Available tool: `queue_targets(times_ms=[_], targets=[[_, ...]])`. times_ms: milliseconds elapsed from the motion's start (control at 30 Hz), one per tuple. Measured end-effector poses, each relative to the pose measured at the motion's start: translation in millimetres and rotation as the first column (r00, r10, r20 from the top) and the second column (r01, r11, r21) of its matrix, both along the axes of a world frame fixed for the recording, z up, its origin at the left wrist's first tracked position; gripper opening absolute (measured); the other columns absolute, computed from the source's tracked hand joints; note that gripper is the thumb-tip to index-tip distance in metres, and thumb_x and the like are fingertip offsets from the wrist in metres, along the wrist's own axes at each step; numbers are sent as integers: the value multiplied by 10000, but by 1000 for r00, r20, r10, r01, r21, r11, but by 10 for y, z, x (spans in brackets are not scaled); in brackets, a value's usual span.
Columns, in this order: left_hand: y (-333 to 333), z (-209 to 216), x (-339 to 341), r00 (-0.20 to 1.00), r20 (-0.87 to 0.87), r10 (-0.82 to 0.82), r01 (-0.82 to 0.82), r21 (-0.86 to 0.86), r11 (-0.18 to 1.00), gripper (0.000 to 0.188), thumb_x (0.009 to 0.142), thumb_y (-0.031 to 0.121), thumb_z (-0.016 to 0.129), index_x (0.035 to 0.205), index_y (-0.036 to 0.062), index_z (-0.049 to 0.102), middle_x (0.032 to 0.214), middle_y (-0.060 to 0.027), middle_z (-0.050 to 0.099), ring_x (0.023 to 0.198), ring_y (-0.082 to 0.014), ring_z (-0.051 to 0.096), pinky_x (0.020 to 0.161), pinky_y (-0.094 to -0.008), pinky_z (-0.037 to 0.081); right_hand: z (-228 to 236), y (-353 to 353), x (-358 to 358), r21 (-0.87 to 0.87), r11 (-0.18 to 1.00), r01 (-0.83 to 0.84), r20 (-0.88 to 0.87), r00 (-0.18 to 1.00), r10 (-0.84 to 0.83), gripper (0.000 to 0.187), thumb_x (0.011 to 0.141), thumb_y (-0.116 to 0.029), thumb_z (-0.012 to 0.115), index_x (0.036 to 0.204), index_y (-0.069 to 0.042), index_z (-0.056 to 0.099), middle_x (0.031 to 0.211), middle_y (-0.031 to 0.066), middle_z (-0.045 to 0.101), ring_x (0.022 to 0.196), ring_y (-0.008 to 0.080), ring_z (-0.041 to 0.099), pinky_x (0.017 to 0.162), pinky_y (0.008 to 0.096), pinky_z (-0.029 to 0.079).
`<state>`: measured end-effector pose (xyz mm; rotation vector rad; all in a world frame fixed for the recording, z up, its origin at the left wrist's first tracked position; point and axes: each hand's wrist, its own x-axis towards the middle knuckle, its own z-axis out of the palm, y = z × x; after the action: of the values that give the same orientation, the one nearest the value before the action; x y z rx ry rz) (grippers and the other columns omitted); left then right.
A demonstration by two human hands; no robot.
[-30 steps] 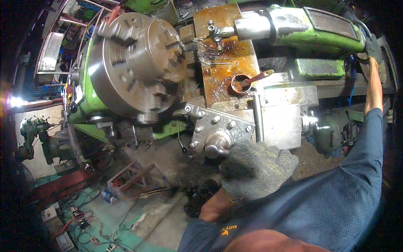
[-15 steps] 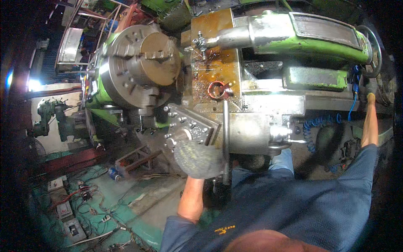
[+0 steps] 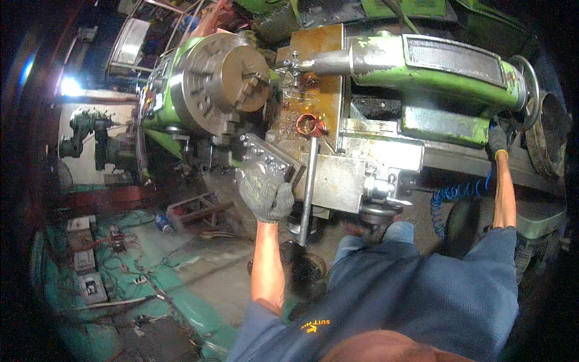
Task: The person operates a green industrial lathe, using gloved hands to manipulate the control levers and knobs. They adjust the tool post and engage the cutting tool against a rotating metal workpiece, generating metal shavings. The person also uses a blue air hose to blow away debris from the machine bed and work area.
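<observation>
Chuck [image 3: 202,87]: left. Tailstock [image 3: 440,69]: right. Plate [image 3: 316,42]: between them, cup [image 3: 299,126] on it. Block [image 3: 281,160]: before plate, person's left hand [image 3: 264,192] on it. Right hand [image 3: 498,137]: left of handwheel [image 3: 533,93]. Hose [image 3: 435,208]: before tailstock. Can [image 3: 163,224]: on floor [image 3: 199,271], left of frame [image 3: 193,211].

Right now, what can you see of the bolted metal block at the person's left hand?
The bolted metal block is grey and looks like steel, with a flat, angular, partly shiny top, small bolt heads on it, and a darker side at its right. It sits slanted in the picture, nearer the person than the big round chuck and left of a long metal rod. The gloved left hand covers its near part, so how the fingers grip there cannot be told.
</observation>
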<state>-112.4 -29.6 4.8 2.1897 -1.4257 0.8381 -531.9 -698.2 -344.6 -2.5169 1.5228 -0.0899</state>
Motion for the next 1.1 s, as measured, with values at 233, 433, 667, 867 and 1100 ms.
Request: queue_targets(times_ms=[233, 433, 667, 867, 1100], targets=[[44, 71, -69, 998, -37, -46, 44, -34, 998, 150, 871, 264, 666, 893, 153, 764, 922, -96, 721, 921, -360, 675, 923, -537, 499, 393, 610, -138, 252, 951, 180, 577, 761, -297, 511, 945, -374, 723, 1324, -38, 652, 989, 49, 684, 916, 241, 643, 861, 435, 503], [3, 44, -14, 1000, -3, -2, 2, 90, 996, 112, 760, 262, 686, 792, 156, 707, 746, -72, 634, 726, -322, 605, 671, -500, 448, 760, 2047, -801, 428, 901, 67, 866, 257, -430, 576, 896, -149, 796, 1418, -3, 600, 1329, 111, 647, 1208, 241, 592, 1119, 410, 418], [86, -351, 48, 956, 108, 273, -279, 42, 959, 308, 782, 464, 656, 793, 156, 660, 773, -69, 636, 788, -276, 607, 693, -463, 443, 2194, 3168, 171, -8, 913, -407, 889, 416, 193, 565, 928, -33, 721, 1461, 28, 545, 1280, 93, 663, 1145, 181, 621, 1045, 356, 501], [-1, -60, 58, 999, -27, -24, 19, -163, 987, 233, 755, 330, 717, 660, 152, 603, 651, -119, 591, 651, -341, 623, 605, -453, 469, 2811, 3085, 1965, 127, 786, -605, 679, 631, 376, 489, 823, -282, 820, 1229, -37, 702, 1078, 160, 770, 1007, 332, 728, 912, 418, 546], [-59, 55, -50, 998, -36, 48, -52, -110, 993, 255, 788, 354, 717, 659, 145, 649, 677, -127, 642, 642, -349, 634, 618, -464, 479, 3284, 3403, 3324, 175, 677, -715, 460, 667, 586, 480, 763, -262, 809, 1181, -49, 713, 1106, 239, 735, 1048, 396, 704, 919, 462, 541]])
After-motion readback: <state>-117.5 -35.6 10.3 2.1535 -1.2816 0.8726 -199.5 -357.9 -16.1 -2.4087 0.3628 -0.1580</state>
